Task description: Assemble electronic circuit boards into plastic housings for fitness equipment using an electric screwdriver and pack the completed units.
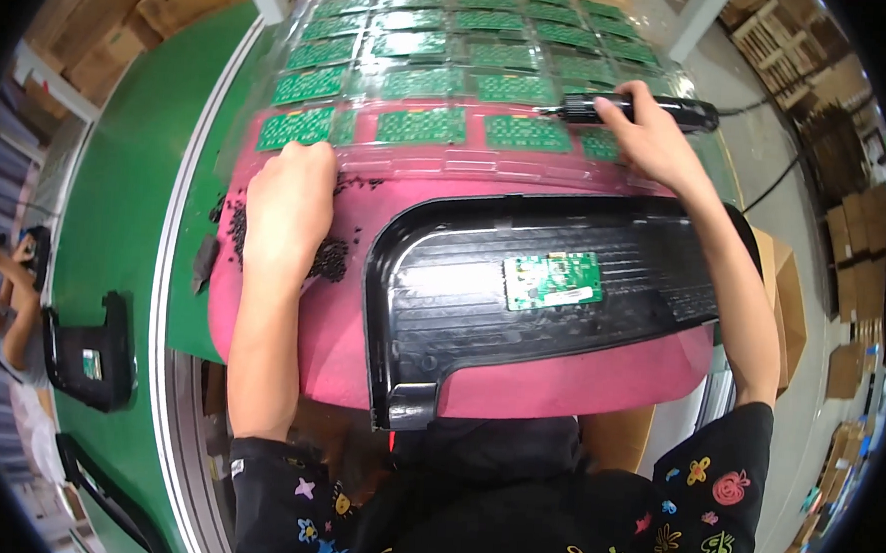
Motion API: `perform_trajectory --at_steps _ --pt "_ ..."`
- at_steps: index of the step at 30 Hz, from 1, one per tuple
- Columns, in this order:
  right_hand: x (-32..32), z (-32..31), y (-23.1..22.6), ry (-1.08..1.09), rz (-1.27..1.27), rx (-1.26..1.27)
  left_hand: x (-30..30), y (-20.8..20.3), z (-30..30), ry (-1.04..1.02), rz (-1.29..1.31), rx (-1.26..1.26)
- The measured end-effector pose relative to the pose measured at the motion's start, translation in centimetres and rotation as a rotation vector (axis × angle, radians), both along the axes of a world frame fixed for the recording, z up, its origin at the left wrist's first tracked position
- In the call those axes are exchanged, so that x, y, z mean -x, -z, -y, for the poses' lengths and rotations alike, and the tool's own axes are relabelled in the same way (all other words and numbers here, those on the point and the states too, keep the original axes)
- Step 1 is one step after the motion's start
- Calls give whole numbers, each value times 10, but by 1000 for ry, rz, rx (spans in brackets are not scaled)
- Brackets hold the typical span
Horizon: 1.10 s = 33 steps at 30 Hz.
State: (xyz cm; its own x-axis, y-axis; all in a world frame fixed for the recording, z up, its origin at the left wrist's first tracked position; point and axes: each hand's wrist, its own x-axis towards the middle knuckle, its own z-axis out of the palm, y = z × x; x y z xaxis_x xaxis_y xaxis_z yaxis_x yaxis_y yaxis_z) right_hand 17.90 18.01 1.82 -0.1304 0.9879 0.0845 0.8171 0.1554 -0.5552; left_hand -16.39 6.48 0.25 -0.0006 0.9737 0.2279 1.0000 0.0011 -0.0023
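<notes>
My right hand (pixel 653 137) is wrapped round a black electric screwdriver (pixel 694 115), held over the tray's right side with its bit pointing left. My left hand (pixel 292 194) is closed, knuckles up, beside a pile of small black screws (pixel 332 259) at the near edge of the clear plastic tray (pixel 459 167). Its fingertips are hidden, so what it pinches cannot be seen; a green circuit board (pixel 297 127) lies just beyond it. In front of me a black plastic housing (pixel 443 277) rests hollow side up, with one green circuit board (pixel 553 280) inside it.
Rows of green boards (pixel 421 125) fill the tray. Under the housing lies a pink mat (pixel 538 377). A dark grey lump (pixel 204 262) sits left of the screws. A cable (pixel 777 182) hangs at right near a cardboard box (pixel 782 304). Far left, another person (pixel 15 314) works beside a similar housing (pixel 88 353).
</notes>
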Motion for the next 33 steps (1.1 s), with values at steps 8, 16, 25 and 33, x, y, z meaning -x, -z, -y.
perform_trajectory --at_steps 8,16,25,33 --pt "15 22 -6 -156 -983 -261 3 3 -6 14 -35 -42" --pt "31 104 -63 -230 -1078 -501 -27 -28 -6 265 557 -46" --pt "30 122 -43 -542 -1752 -103 -79 -4 5 897 861 248" --pt "30 134 -40 -613 -1670 -84 -83 -4 4 915 899 236"
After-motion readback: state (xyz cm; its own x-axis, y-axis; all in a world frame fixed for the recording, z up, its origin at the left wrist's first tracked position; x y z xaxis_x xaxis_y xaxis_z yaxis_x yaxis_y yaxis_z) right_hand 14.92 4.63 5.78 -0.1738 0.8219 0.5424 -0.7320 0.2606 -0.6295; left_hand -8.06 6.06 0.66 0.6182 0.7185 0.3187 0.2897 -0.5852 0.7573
